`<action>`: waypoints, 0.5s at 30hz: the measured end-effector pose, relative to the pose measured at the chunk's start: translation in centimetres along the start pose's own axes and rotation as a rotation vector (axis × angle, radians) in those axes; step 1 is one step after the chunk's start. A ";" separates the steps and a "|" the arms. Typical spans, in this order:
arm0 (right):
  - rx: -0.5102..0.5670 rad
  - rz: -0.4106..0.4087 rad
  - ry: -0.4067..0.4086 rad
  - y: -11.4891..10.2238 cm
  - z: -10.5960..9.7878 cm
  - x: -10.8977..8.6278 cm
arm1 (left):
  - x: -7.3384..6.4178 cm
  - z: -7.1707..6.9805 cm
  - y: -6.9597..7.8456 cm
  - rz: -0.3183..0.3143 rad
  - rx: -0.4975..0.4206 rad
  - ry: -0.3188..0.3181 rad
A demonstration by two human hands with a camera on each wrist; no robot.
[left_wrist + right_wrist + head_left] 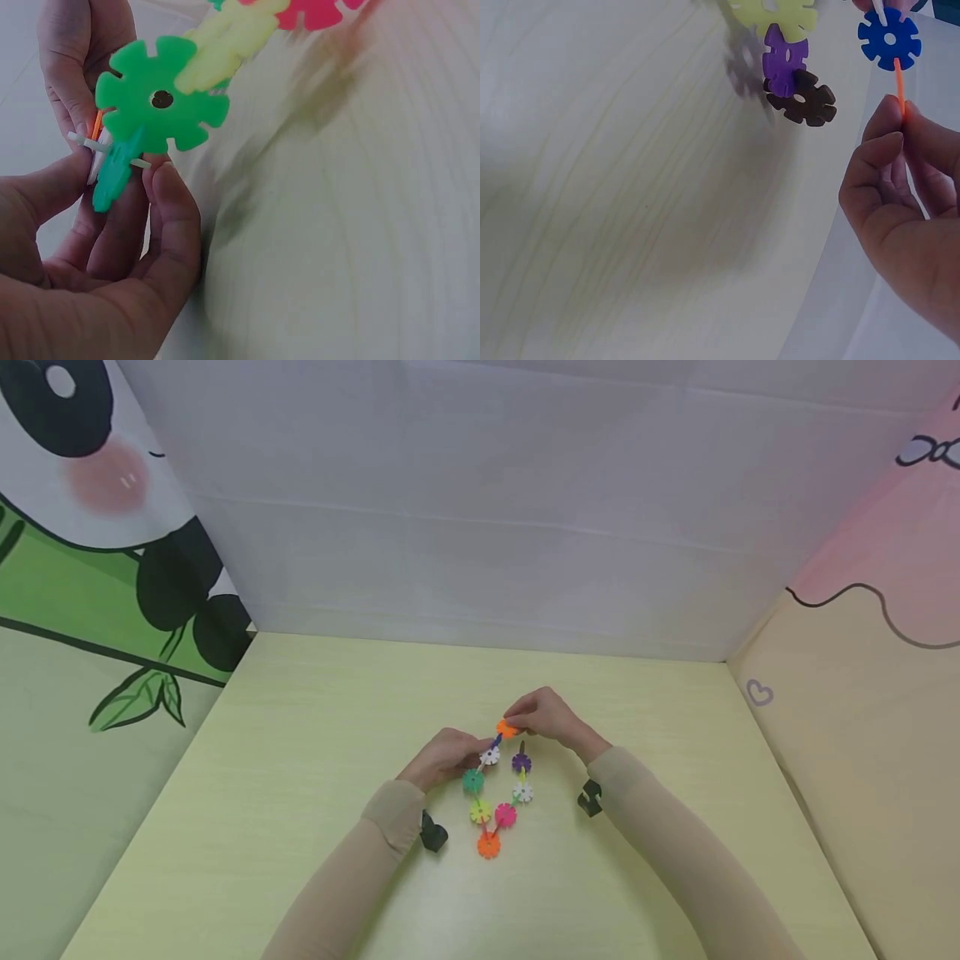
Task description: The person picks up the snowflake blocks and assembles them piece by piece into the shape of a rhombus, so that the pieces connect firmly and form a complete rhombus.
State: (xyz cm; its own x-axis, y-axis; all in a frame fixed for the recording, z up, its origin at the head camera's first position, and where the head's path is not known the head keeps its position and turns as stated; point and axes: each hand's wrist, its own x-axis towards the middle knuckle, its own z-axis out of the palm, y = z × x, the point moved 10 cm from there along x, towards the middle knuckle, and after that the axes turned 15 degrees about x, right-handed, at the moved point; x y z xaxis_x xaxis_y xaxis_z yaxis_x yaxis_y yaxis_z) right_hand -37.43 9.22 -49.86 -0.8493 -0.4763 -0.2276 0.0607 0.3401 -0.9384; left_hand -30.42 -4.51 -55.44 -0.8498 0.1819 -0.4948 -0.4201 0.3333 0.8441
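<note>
A chain of slotted plastic snowflake discs, interlocked in many colours, forms an open loop between the hands. My right hand [551, 717] pinches an orange disc [506, 728] at one end, which is slotted into a blue disc [889, 39]. Just beyond the blue one, my left hand [450, 753] grips the chain at a white disc [490, 757], its thumb and fingers curled about the edge. A green disc [161, 97] hangs past those fingers. The other end, a brown disc [801, 99] joined to a purple disc [784, 60], is apart from the orange one.
The lower bend of the chain has another orange disc [489, 845] beside a pink disc [506, 815]. Pale wood-grain table [315, 827] lies beneath. A white sheet [480, 527] rises behind, with printed panels at both sides. Black wrist cameras sit under both sleeves.
</note>
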 end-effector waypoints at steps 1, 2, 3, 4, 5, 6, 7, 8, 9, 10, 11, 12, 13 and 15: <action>0.003 0.004 0.002 0.0 0.0 0.0 | 0.0 0.0 0.0 0.004 0.001 0.001; 0.008 0.006 0.001 0.0 0.0 0.0 | 0.0 0.0 0.0 0.006 0.006 0.004; 0.015 0.008 0.001 0.0 0.0 0.0 | 0.0 0.0 0.0 0.012 0.013 0.008; 0.024 0.008 0.001 0.0 0.0 -0.1 | -0.1 -0.1 0.0 0.015 0.020 0.014; 0.031 0.004 0.001 0.0 0.0 -0.1 | 0.0 -0.1 0.0 0.019 0.031 0.019; 0.039 0.002 0.005 0.0 0.0 -0.1 | 0.0 -0.1 0.0 0.022 0.039 0.022; 0.046 -0.004 0.008 0.0 0.0 -0.1 | 0.0 -0.1 0.0 0.025 0.044 0.024; 0.048 -0.014 0.012 -0.1 0.0 -0.1 | 0.0 -0.1 0.0 0.026 0.052 0.029; 0.051 -0.019 0.019 -0.1 0.0 -0.1 | 0.0 -0.2 0.0 0.027 0.059 0.033; 0.050 -0.025 0.028 -0.1 0.0 -0.1 | 0.0 -0.2 0.1 0.026 0.062 0.037; 0.050 -0.030 0.035 -0.1 0.0 -0.2 | 0.0 -0.2 0.1 0.025 0.066 0.041; 0.051 -0.032 0.045 -0.1 0.0 -0.2 | 0.0 -0.2 0.1 0.022 0.069 0.048; 0.050 -0.037 0.052 -0.2 0.1 -0.2 | 0.0 -0.3 0.1 0.020 0.074 0.056; 0.050 -0.038 0.065 -0.2 0.1 -0.2 | -0.1 -0.3 0.2 0.016 0.076 0.067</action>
State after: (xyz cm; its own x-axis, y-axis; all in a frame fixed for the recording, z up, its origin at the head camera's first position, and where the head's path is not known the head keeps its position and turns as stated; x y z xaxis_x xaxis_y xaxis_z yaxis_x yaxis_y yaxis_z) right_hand -37.19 9.20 -49.69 -0.8839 -0.4336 -0.1755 0.0525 0.2808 -0.9583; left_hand -30.53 -4.80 -55.19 -0.8768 0.1264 -0.4640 -0.3828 0.4007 0.8324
